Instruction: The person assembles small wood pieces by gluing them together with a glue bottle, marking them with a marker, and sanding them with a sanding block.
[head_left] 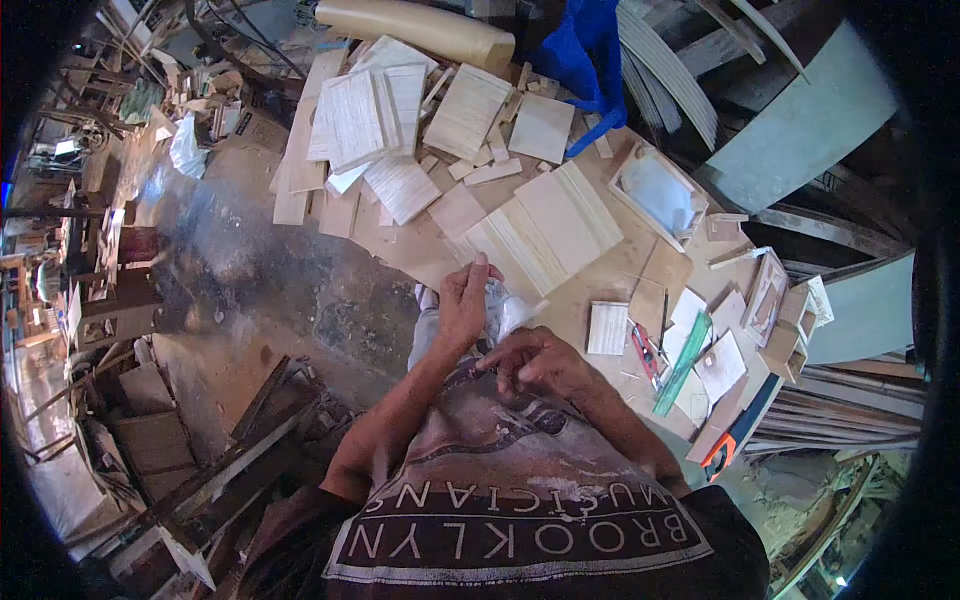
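My left hand (463,305) is raised at the near edge of the workbench, its fingers pressed together; anything between them is too small to tell. Lower and to the right, my right hand (540,364) is curled in front of my shirt, index finger bent toward the left; what it grips, if anything, is hidden. A whitish translucent piece (513,313), perhaps plastic, shows between the hands. Just beyond them lies a wide pale wooden panel (556,230) with grain stripes, flat on the workbench (590,300).
Stacked wood pieces (360,120), a paper roll (415,30) and a blue bag (588,60) lie farther back. To the right are a wooden frame (658,193), a small block (608,328), a green strip (684,364) and an orange-handled saw (718,456). Wood scraps (155,430) fill the lower left.
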